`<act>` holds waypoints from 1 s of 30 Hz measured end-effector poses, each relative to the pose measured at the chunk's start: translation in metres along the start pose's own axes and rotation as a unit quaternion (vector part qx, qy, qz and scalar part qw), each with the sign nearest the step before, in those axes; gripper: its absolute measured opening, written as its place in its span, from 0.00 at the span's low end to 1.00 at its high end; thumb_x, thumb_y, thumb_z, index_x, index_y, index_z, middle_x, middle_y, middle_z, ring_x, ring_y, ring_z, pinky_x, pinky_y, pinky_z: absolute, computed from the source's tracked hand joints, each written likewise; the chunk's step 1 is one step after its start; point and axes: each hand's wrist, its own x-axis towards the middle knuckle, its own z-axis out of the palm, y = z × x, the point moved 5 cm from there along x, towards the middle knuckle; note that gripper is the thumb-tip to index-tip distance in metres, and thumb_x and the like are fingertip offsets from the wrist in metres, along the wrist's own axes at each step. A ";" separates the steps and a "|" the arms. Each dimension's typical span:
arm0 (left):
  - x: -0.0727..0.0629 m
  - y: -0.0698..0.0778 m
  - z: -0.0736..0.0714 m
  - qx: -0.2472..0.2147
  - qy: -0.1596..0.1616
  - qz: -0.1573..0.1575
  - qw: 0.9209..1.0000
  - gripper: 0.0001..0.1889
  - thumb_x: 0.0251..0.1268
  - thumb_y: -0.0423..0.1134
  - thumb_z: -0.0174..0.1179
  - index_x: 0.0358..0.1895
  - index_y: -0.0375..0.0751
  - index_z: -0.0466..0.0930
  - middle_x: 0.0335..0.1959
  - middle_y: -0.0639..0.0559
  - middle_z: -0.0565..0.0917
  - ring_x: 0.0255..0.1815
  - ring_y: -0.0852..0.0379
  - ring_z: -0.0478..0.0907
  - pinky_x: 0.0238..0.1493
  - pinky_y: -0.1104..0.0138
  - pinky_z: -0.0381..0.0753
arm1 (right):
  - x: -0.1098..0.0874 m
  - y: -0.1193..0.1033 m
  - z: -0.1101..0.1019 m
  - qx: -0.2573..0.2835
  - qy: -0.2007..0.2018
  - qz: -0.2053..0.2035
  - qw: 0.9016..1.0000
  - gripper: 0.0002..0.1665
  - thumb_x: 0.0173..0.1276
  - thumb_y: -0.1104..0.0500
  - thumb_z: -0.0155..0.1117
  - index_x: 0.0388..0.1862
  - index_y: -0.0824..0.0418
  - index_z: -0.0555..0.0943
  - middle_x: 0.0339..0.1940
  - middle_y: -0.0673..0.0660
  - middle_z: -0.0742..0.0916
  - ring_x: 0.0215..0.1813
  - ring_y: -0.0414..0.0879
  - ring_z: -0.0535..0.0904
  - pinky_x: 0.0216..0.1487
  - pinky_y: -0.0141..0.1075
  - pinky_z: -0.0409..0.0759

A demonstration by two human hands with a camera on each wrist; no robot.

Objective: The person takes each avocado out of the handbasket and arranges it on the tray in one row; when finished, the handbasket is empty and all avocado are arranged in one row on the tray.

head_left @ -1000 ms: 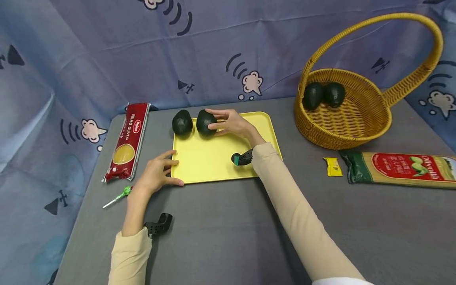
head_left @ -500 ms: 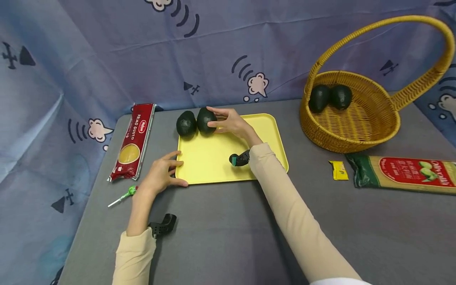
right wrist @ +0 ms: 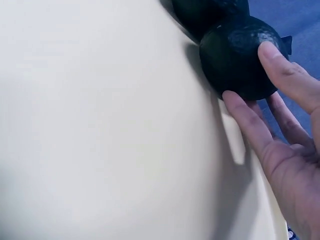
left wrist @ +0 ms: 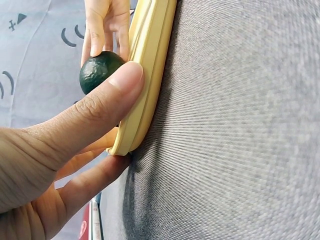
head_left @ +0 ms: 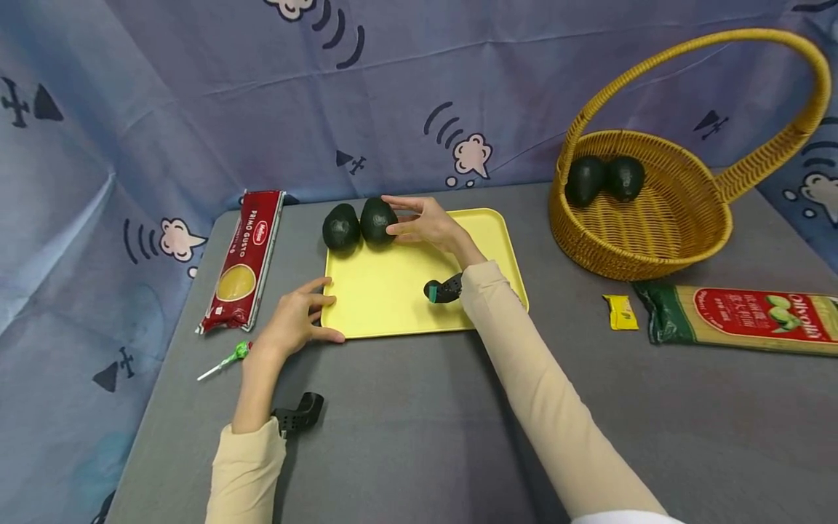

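Note:
Two dark green avocados stand side by side at the far left corner of a yellow tray (head_left: 393, 298). My right hand (head_left: 425, 224) holds the right-hand avocado (head_left: 377, 221) by its side, thumb and fingertips on its skin; the right wrist view shows this avocado (right wrist: 235, 60) up against the other one. The left-hand avocado (head_left: 341, 228) overlaps the tray's far left corner. At the near left corner my left hand (head_left: 291, 320) grips the tray, thumb on the front edge and fingers along the left side. In the left wrist view the thumb presses the tray rim (left wrist: 142, 100).
A wicker basket (head_left: 644, 251) with a tall handle stands at the back right, two avocados (head_left: 605, 180) inside. Right of the tray lie a small yellow packet (head_left: 620, 312) and a long noodle pack (head_left: 753, 316). Left are a red pasta pack (head_left: 242, 262) and a lollipop (head_left: 225, 360).
The gap between the two avocados on the tray has closed, the right hand moving its avocado left against the other. Left hand stays at the tray corner; the head view has shifted slightly.

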 end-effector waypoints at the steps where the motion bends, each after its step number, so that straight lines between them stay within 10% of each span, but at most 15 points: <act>1: 0.000 0.000 0.000 0.001 0.000 0.001 1.000 0.34 0.43 0.35 0.76 0.56 0.22 0.76 0.70 0.36 0.64 0.55 0.40 0.77 0.50 0.58 0.81 | 0.000 0.000 0.000 -0.002 0.001 -0.002 1.000 0.37 0.62 0.73 0.63 0.70 0.56 0.70 0.71 0.58 0.69 0.67 0.53 0.70 0.58 0.47 0.78; 19: 0.000 0.001 0.000 0.006 -0.003 -0.007 1.000 0.35 0.44 0.35 0.76 0.57 0.22 0.75 0.70 0.36 0.63 0.56 0.40 0.77 0.51 0.57 0.81 | -0.015 -0.005 -0.018 0.001 0.007 -0.014 1.000 0.36 0.64 0.73 0.62 0.71 0.61 0.67 0.72 0.61 0.67 0.66 0.56 0.71 0.60 0.47 0.77; 30: -0.002 0.003 0.001 0.014 -0.002 0.002 1.000 0.35 0.44 0.35 0.76 0.57 0.21 0.75 0.69 0.34 0.64 0.56 0.39 0.77 0.51 0.56 0.81 | -0.068 -0.022 -0.039 -0.083 0.010 -0.081 0.993 0.34 0.65 0.68 0.64 0.71 0.61 0.67 0.71 0.57 0.70 0.69 0.58 0.66 0.56 0.40 0.80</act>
